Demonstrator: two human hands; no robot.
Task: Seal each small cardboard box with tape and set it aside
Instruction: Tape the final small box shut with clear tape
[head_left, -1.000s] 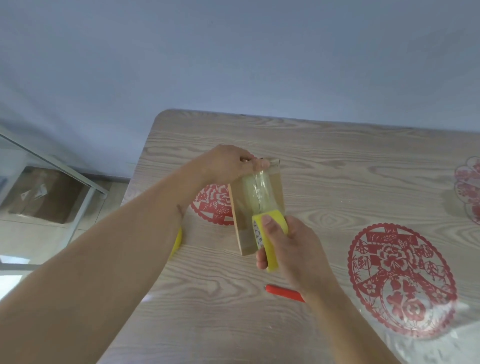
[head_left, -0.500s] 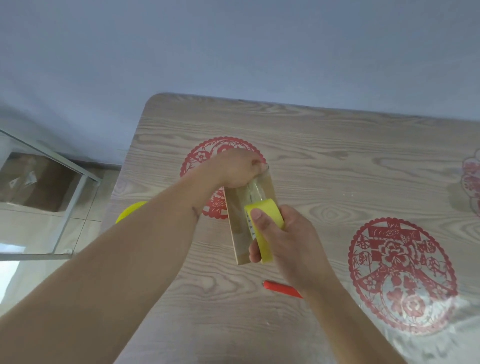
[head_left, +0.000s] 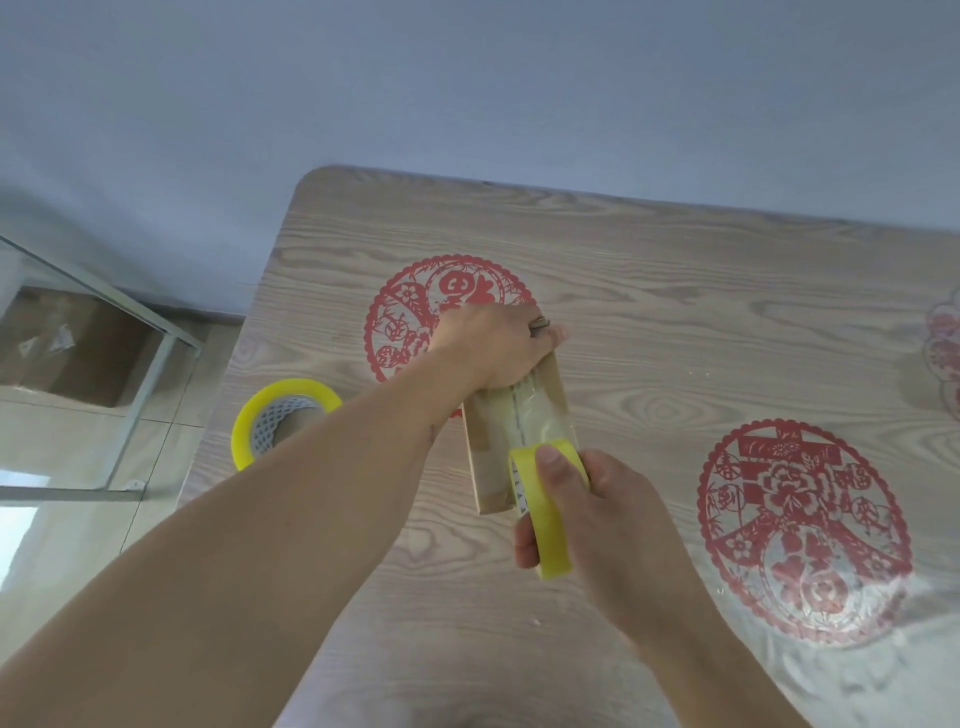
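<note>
The box (head_left: 511, 447) lies flat on the tabletop (head_left: 675, 332), its long side running away from the person, with a clear strip of tape (head_left: 540, 415) laid along its top. The left hand (head_left: 493, 348) grips the far end, pinning the strip there. The right hand (head_left: 597, 514) is wrapped around a yellow roll (head_left: 545, 514) near the box's near end, thumb on the rim.

The step in hand looks like taping the seam. Next the strip probably needs carrying past the near edge, then cutting or tearing, while the left hand keeps the box from sliding.

A second roll (head_left: 275, 421) sits near the tabletop's left edge. Red paper-cut decals (head_left: 800, 530) lie under a clear cover on the pale woodgrain. Behind is a plain bluish wall (head_left: 467, 78); to the left, a metal frame (head_left: 130, 322) stands on a tiled floor.
</note>
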